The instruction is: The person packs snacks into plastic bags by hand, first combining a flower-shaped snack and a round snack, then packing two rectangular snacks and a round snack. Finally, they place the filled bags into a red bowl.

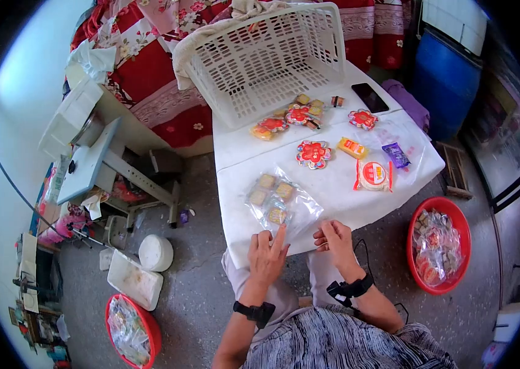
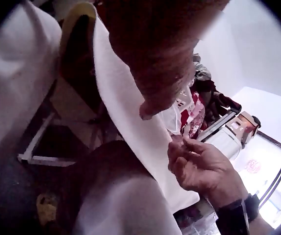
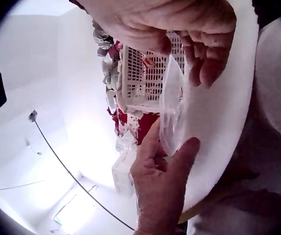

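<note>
A clear plastic bag with several square yellowish pieces lies near the white table's front edge. My left hand is at its near side, index finger stretched to the plastic, thumb apart. In the right wrist view my left hand is below the upright film of the bag. To the right, my right hand has thumb and fingertips drawn together at the bag's edge. The left wrist view shows my right hand with its fingers bent, beyond my left hand.
Flower-shaped red packs, a yellow pack, a round white cake pack and a purple pack lie farther back. A white basket and a phone are behind. Red basins of packs stand on both sides.
</note>
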The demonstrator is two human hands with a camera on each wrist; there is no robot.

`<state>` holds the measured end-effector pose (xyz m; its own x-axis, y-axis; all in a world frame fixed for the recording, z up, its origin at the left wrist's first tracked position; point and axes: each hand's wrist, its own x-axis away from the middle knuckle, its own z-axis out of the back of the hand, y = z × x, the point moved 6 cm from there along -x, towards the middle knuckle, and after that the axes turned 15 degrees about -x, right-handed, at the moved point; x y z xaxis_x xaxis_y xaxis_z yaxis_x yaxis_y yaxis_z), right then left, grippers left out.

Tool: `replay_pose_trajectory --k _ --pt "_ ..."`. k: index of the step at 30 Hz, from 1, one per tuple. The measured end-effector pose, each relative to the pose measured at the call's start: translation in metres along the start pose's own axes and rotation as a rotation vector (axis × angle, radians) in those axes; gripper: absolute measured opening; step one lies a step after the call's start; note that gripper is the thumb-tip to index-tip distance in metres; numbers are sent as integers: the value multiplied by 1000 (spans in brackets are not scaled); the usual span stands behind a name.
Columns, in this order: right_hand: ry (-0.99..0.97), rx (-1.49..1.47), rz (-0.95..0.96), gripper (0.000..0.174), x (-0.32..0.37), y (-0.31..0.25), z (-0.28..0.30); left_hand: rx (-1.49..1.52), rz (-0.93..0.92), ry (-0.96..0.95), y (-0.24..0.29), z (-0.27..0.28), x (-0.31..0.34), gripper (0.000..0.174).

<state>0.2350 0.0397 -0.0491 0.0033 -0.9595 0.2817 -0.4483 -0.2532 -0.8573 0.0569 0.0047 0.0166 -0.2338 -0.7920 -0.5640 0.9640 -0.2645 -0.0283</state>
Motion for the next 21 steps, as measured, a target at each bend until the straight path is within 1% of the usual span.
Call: replay_pose_trajectory --k 2,4,6,8,9,13,15,16,18,19,21 --pt "95 -169 -93 29 1 -3 3 39 -22 21 0 -5 -3 59" --pt "63 -139 -69 28 -4 -7 -3 78 -45 37 4 -8 -5 59" --pt "33 -113 -44 27 -8 -4 -14 61 -42 49 6 -10 -6 46" --pt "-30 -28 42 26 -12 -1 -25 44 -53 64 6 -16 -3 42" --pt "-45 -73 19 25 -14 1 -26 25 -55 81 7 -15 -4 39" --pt "-25 -55 44 26 -8 1 -21 81 -49 72 9 -7 -1 36" --pt "-49 -18 24 26 -9 0 -20 153 6 63 9 -7 -3 39" --pt "-46 -16 28 26 -11 1 -19 157 4 66 11 -8 -4 39" --pt "-73 3 18 27 -14 5 -20 210 100 116 9 -9 -7 28" --pt "-72 7 24 27 -14 4 -20 214 99 122 9 -11 -8 28" --pt "-114 -4 56 26 -12 2 -26 205 100 110 7 -14 -10 20"
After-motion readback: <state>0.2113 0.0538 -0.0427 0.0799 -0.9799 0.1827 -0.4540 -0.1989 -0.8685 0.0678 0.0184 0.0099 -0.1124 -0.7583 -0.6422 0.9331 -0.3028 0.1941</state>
